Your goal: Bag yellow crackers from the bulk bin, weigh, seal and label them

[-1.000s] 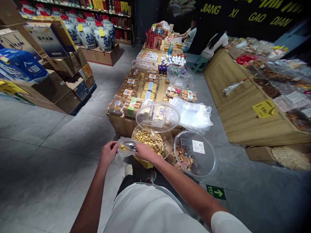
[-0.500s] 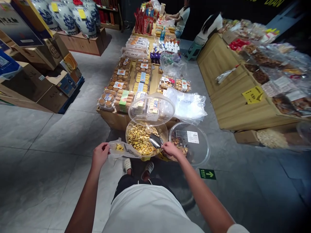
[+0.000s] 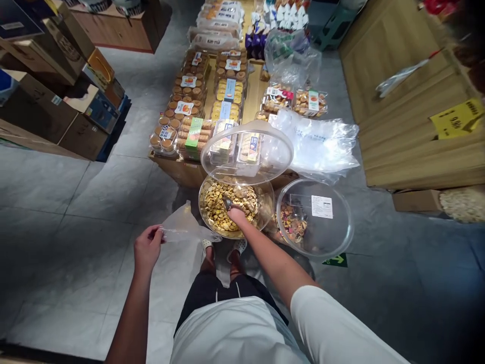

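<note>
Left hand sits left of the bowl, fingers pinched on one edge of a clear plastic bag. The pinch seems to be what keeps the limp, creased bag up; nothing else supports it. Its contents can't be seen from this view.

Right hand is clenched and down inside the clear bowl, knuckles over a heap of yellow nuggets. Only the tip of a steel scoop shows past the fingers, so the grip reads as a firm hold on it, though the handle is hidden.

The bowl is in front of the person's legs, and its support can't be seen. Its clear lid stands tilted on the far rim, likely to leave the mouth open for the hand.

Right of the bowl is a second clear tub, tipped toward the head camera, with a white label and mixed snacks. A pile of plastic bags lies just beyond that tub. Wrapped pastry trays cover the counter beyond the bowl, likely set out for display.
</note>
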Motion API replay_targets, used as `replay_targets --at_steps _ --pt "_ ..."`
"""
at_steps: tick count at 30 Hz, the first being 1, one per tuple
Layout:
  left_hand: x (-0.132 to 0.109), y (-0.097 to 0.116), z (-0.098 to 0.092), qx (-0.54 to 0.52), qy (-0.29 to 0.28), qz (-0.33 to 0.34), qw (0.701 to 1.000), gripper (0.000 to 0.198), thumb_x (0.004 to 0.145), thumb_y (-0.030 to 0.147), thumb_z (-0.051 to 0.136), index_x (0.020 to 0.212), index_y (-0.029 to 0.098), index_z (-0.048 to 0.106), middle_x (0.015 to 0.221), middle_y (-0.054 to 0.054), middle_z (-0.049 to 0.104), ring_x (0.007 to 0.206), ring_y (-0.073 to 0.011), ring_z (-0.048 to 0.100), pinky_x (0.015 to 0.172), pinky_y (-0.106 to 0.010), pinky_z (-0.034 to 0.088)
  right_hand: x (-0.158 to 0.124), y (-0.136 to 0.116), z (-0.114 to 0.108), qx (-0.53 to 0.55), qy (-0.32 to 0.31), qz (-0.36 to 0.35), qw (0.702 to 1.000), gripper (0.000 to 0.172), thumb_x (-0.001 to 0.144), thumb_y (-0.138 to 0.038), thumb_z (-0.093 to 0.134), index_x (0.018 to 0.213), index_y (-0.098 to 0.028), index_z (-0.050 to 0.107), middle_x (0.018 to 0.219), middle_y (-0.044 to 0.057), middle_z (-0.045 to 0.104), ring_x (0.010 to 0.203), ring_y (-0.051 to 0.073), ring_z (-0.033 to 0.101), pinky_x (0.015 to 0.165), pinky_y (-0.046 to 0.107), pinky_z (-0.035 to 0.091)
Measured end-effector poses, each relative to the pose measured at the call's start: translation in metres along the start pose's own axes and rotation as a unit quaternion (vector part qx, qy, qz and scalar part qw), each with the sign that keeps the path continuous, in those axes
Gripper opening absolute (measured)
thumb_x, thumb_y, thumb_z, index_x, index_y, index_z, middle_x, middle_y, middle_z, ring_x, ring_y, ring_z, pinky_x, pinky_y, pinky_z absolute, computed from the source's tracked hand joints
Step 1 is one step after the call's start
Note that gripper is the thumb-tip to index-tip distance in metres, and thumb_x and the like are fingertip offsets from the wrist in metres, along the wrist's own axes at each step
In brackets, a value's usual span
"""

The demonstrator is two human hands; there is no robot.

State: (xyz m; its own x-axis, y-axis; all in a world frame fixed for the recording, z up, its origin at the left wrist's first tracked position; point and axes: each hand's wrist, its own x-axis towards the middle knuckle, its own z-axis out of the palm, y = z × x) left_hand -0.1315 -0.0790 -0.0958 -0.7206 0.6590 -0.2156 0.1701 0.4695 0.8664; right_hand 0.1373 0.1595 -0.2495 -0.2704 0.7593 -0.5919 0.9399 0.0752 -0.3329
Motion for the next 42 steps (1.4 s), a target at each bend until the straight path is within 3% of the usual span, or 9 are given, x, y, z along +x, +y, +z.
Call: replay_targets --at_steps 4,9,11,15,20,28,34,38,42 --pt "-0.004 -0.009 0.0 -0.005 -0.009 -0.016 1.0 0.042 0.081 0.046 0.071 0.108 0.014 0.075 0.087 -0.005 0.074 0.066 -0.0173 0.068 0.066 -0.032 0.063 0.002 -0.021 0.027 0.014 -0.022 -0.016 1.0 0.035 0.097 -0.022 0.05 0.117 -0.008 0.074 0.116 0.02 0.075 0.105 0.027 0.071 0.086 0.027 0.051" --pt "0.003 -0.01 0.002 0.019 -0.033 -0.011 0.999 0.044 0.083 0.049 0.068 0.109 0.014 0.075 0.086 -0.006 0.073 0.067 -0.0181 0.068 0.066 -0.032 0.063 -0.008 -0.028 0.038 0.054 -0.052 -0.053 0.996 0.031 0.097 -0.027 0.053 0.111 -0.008 0.073 0.114 0.02 0.074 0.106 0.028 0.069 0.087 0.027 0.05" --pt "0.008 -0.007 0.003 0.031 -0.038 0.004 0.999 0.044 0.084 0.049 0.067 0.109 0.014 0.075 0.086 -0.006 0.074 0.067 -0.0181 0.069 0.065 -0.031 0.062 -0.01 -0.022 0.038 0.077 -0.08 -0.055 0.992 0.026 0.095 -0.026 0.056 0.104 -0.009 0.073 0.103 0.017 0.075 0.098 0.026 0.07 0.082 0.026 0.051" --pt "0.015 0.0 0.002 0.052 -0.045 0.03 0.997 0.041 0.086 0.049 0.065 0.107 0.015 0.076 0.086 -0.006 0.076 0.068 -0.0185 0.07 0.065 -0.029 0.06 -0.01 0.004 0.029 0.131 -0.18 -0.039 0.974 0.023 0.094 -0.027 0.059 0.081 -0.012 0.07 0.071 0.008 0.069 0.064 0.018 0.064 0.064 0.024 0.051" --pt "0.02 0.006 0.001 0.044 -0.051 0.031 0.997 0.041 0.086 0.048 0.065 0.107 0.015 0.077 0.085 -0.006 0.075 0.068 -0.0185 0.069 0.066 -0.03 0.061 -0.01 0.039 0.012 0.212 -0.263 -0.007 0.941 0.019 0.092 -0.026 0.06 0.079 -0.015 0.067 0.063 0.002 0.065 0.051 0.014 0.055 0.053 0.023 0.049" --pt "0.026 0.013 0.001 0.043 -0.051 0.032 0.997 0.043 0.083 0.049 0.065 0.107 0.014 0.076 0.083 -0.006 0.074 0.068 -0.0195 0.069 0.065 -0.032 0.062 -0.025 0.061 -0.01 0.3 -0.258 0.005 0.918 0.018 0.088 -0.028 0.068 0.076 -0.015 0.065 0.057 0.0 0.06 0.048 0.011 0.047 0.048 0.02 0.042" --pt "0.028 0.02 0.001 0.054 -0.046 0.042 0.997 0.044 0.084 0.05 0.064 0.107 0.015 0.076 0.081 -0.005 0.074 0.066 -0.0194 0.069 0.064 -0.031 0.061 -0.04 0.061 -0.007 0.35 -0.271 -0.016 0.897 0.014 0.09 -0.029 0.063 0.083 -0.016 0.064 0.06 -0.003 0.059 0.047 0.01 0.047 0.047 0.019 0.041" --pt "0.028 0.024 -0.001 0.071 -0.039 0.055 0.995 0.042 0.084 0.05 0.062 0.105 0.016 0.076 0.08 -0.006 0.074 0.066 -0.0194 0.069 0.062 -0.029 0.059 -0.048 0.059 -0.012 0.385 -0.274 -0.031 0.88 0.017 0.089 -0.031 0.063 0.082 -0.016 0.065 0.058 -0.004 0.057 0.046 0.009 0.044 0.047 0.018 0.039" --pt "0.027 0.032 -0.001 0.1 -0.034 0.078 0.991 0.037 0.086 0.048 0.06 0.1 0.018 0.076 0.079 -0.004 0.074 0.063 -0.0182 0.067 0.06 -0.026 0.054 -0.064 0.063 -0.032 0.428 -0.258 -0.078 0.863 0.027 0.087 -0.037 0.065 0.07 -0.017 0.059 0.057 -0.004 0.055 0.046 0.008 0.043 0.046 0.019 0.037"
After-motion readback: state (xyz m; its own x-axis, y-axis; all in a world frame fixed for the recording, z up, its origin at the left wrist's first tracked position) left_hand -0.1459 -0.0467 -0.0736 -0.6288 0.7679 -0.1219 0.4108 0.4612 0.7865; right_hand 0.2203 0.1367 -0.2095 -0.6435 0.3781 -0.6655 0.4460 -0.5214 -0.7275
